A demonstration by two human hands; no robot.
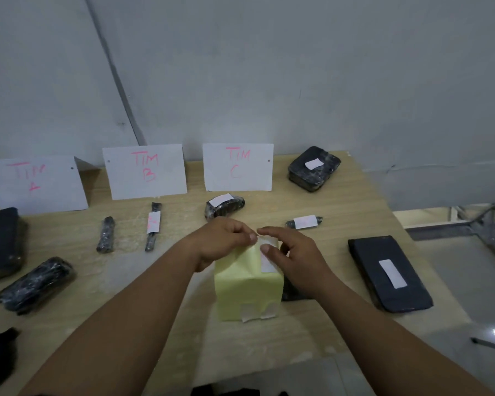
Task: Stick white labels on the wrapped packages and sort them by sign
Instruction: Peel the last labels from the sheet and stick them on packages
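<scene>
The left hand was held above the middle of the light wooden table, thumb and forefinger pinched on the top edge of a pale yellow backing sheet. The right hand was set just beside it. Its thumb and forefinger were closed on the upper end of a white rectangular label lying along the sheet's right side; whether that end was lifted could not be told.

At the far left a large black wrapped block was seen before the white paper sign marked TIM A, with a rounded black wrapped bundle nearer the camera. Before the white paper sign marked TIM B a thin black wrapped stick was laid beside a second thin stick — the latter banded with a label. A labelled black wrapped lump was placed before the white paper sign marked TIM C. Further right, labelled packages were spread — a small wrapped roll, a thick black packet at the back edge, and a flat black rectangular package near the right edge.
</scene>
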